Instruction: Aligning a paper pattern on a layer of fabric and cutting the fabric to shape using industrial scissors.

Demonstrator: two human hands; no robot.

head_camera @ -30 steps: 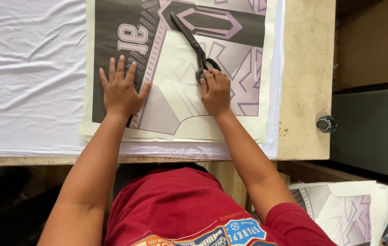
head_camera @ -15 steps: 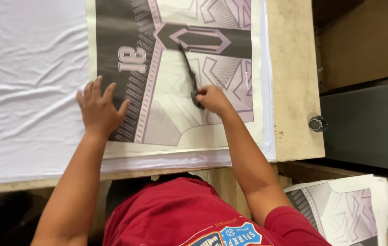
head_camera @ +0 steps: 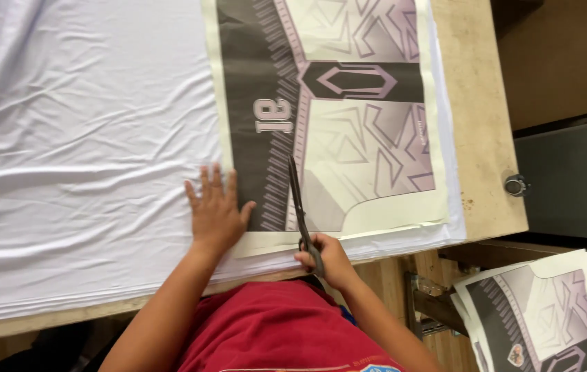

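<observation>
A printed paper sheet (head_camera: pixel 348 131) with a dark and lilac jersey pattern lies on white fabric (head_camera: pixel 79 138) spread over the table. My left hand (head_camera: pixel 216 212) rests flat, fingers spread, on the sheet's near left corner and the fabric. My right hand (head_camera: pixel 324 256) grips the handles of black scissors (head_camera: pixel 298 200) at the sheet's near edge. The blades point away from me over the dark striped band of the print.
The wooden table's right edge (head_camera: pixel 476 103) is bare, with a small metal fitting (head_camera: pixel 515 184) beside it. A stack of similar printed sheets (head_camera: pixel 541 310) lies lower right. My red shirt (head_camera: pixel 279 331) fills the bottom.
My right hand drew back with the scissors from the middle of the sheet to its near edge. My left hand shifted to the sheet's near left corner.
</observation>
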